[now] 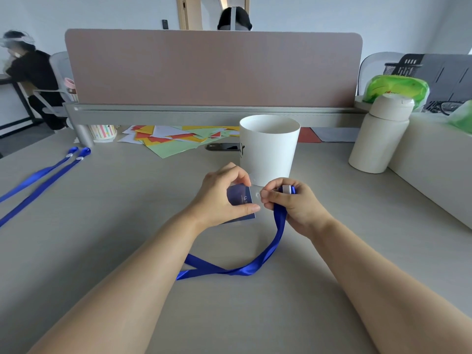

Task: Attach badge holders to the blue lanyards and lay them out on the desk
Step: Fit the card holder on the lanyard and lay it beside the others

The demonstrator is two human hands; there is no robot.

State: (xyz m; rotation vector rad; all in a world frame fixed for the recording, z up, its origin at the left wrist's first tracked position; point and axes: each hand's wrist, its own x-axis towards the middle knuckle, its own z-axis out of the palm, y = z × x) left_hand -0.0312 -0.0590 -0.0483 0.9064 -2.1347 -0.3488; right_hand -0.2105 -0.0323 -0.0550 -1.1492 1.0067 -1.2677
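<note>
Blue lanyard [277, 233] ribbon hangs from the right hand [293, 203], which pinches its clip end closed. Just to that hand's left, nearly touching, the left hand [224, 198] grips the badge holder [241, 198], its top edge facing the clip. Joining them looks like a short sideways move.

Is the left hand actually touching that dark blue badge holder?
Touching. The head view shows the left hand pinching the badge holder, thumb on its lower edge and fingers over its top edge, above the desk.

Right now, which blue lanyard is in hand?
The lanyard at centre, clip end pinched by the right hand; the two lanyards at far left lie untouched.
</note>
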